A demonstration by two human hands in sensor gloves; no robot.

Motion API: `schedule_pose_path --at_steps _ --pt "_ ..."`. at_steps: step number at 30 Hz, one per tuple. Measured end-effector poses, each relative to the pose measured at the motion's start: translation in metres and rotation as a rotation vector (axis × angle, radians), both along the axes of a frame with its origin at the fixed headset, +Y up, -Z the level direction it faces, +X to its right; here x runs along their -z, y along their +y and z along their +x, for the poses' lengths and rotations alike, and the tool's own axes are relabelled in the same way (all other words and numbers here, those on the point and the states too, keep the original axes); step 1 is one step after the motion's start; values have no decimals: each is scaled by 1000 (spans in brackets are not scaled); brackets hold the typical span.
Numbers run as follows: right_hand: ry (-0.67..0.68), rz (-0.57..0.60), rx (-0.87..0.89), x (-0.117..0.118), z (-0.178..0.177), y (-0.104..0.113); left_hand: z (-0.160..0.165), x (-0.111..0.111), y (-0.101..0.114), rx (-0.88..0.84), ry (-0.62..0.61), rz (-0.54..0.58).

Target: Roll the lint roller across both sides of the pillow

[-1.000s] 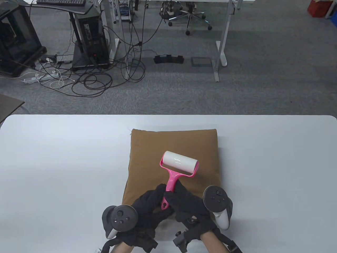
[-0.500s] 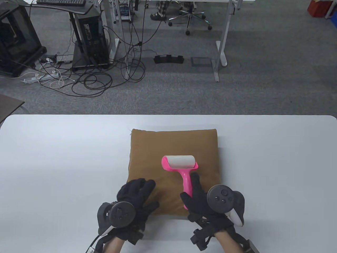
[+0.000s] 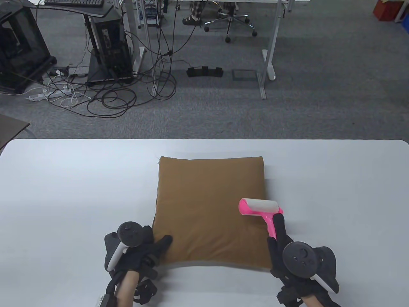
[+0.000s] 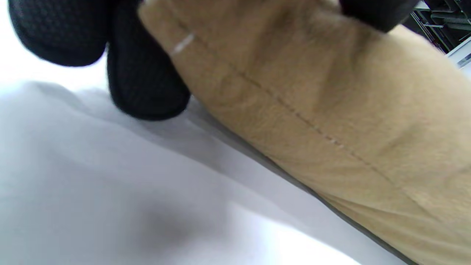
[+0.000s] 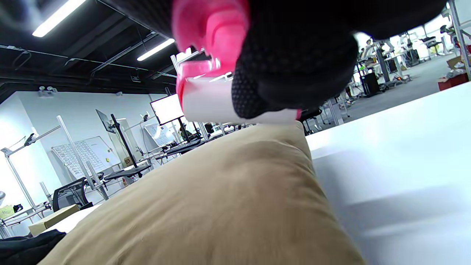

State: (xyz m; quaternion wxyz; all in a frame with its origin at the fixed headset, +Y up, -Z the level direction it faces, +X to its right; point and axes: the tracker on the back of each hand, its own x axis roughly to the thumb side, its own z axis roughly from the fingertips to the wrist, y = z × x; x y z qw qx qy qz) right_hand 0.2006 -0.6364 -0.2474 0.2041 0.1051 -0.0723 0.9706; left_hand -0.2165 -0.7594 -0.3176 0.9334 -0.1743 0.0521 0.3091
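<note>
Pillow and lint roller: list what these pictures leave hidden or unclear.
- Pillow underside: hidden against the table in all views.
- Lint roller handle: right hand covers its lower part, table view.
- Roll touching pillow or lifted: unclear; right wrist view blocked by glove.
- Left hand fingers under the corner: cropped, left wrist view.

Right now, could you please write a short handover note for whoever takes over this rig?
Left hand grips the near-left corner of the brown pillow, thumb on top and fingers at its edge.
Right hand holds the pink lint roller by its handle, the roll at the pillow's right edge.
The pillow lies flat on the white table.
Done: cannot tell how far the top side has been rolled.
Left: flip the pillow and roll its underside.
</note>
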Motion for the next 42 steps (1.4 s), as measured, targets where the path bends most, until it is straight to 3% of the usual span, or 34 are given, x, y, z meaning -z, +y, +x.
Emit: schedule_pose_path --at_steps 8,13,19,25,32,36,42 --pt "13 60 -68 -20 -4 -5 4 1 -5 -6 -9 11" --pt "-2 53 -102 -11 -13 -11 5 0 -5 -3 -12 14" --pt "-108 47 -74 33 -18 -16 6 -1 -4 -6 -14 15" --pt "-225 17 -29 93 -26 -13 7 -1 -4 -20 -14 1" --pt "-295 -161 36 158 -39 -28 6 2 -4 -24 -20 -24" --pt "-313 -206 67 173 -41 -41 5 3 -5 -39 -23 -43" --pt "-306 -196 79 171 -35 -42 6 5 -5 -34 -29 -46"
